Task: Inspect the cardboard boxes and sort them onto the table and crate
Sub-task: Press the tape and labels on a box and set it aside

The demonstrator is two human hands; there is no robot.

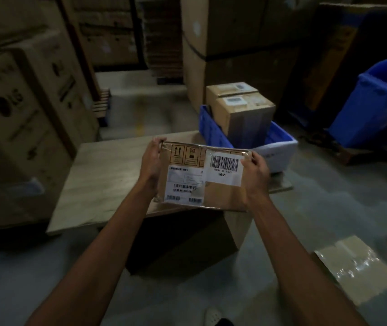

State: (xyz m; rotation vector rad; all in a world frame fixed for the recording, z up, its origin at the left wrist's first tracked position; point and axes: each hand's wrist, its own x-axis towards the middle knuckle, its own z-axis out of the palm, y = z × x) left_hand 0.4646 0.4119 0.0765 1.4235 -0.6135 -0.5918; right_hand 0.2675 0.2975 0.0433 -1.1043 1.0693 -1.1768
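Note:
I hold a flat cardboard box (220, 196) with white barcode labels in front of me, above the low wooden table (103, 182). My left hand (151, 163) grips its left edge and my right hand (256, 170) grips its right edge. Behind it, at the table's far right, stands a blue crate (213, 132) with two cardboard boxes (241, 111) in it.
Large stacked cartons (18, 128) line the left side and more rise behind the crate (234, 38). A tilted blue bin (376, 102) sits at the right. A plastic-wrapped box (357, 267) lies on the floor at lower right. A dark box (183, 243) sits under the table.

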